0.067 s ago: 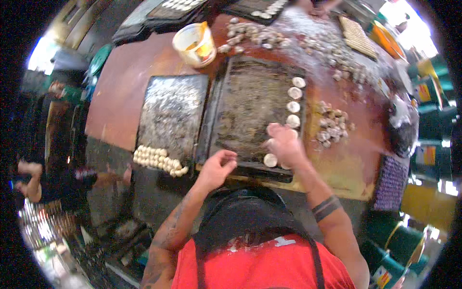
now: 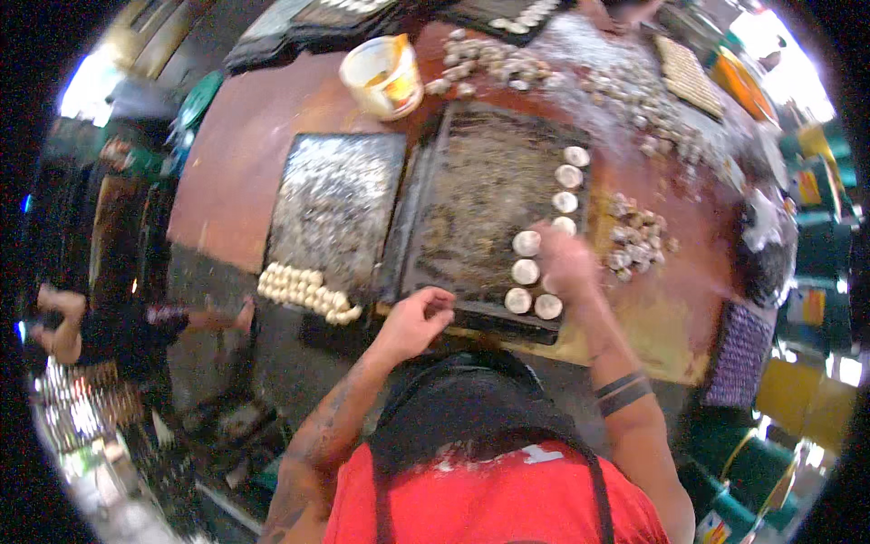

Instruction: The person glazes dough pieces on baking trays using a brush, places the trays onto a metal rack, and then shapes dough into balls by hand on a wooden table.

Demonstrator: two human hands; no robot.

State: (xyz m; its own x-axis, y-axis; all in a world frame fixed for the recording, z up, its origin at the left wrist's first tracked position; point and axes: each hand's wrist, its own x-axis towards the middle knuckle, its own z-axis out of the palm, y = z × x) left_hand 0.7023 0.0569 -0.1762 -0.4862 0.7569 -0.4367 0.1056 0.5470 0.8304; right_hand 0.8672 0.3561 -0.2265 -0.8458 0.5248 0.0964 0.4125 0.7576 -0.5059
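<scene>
A dark, worn baking tray (image 2: 489, 186) lies on the table before me. Flat, round, floury dough pieces stand along its right side, in a column with a second column begun beside it. My right hand (image 2: 569, 263) is over these, its fingertips beside a dough disc (image 2: 526, 242) at the top of the inner column. Motion smears its fingers, so whether they hold anything is unclear. At the tray's near edge rests or hovers my left hand (image 2: 419, 322), fingers loosely bent, thumb apart, nothing visible in it.
Left is a second tray (image 2: 331, 195) with small pale dough balls (image 2: 304, 290) at its near end. Behind stands a white bucket (image 2: 385, 86). Floury dough lumps (image 2: 639, 236) lie right, with more farther back (image 2: 494, 65). A purple textured mat (image 2: 739, 354) hangs near the right edge.
My right hand has drawn back to the right from the inner column, uncovering dough discs there. The left hand has hardly moved. The whole view has shifted slightly.
</scene>
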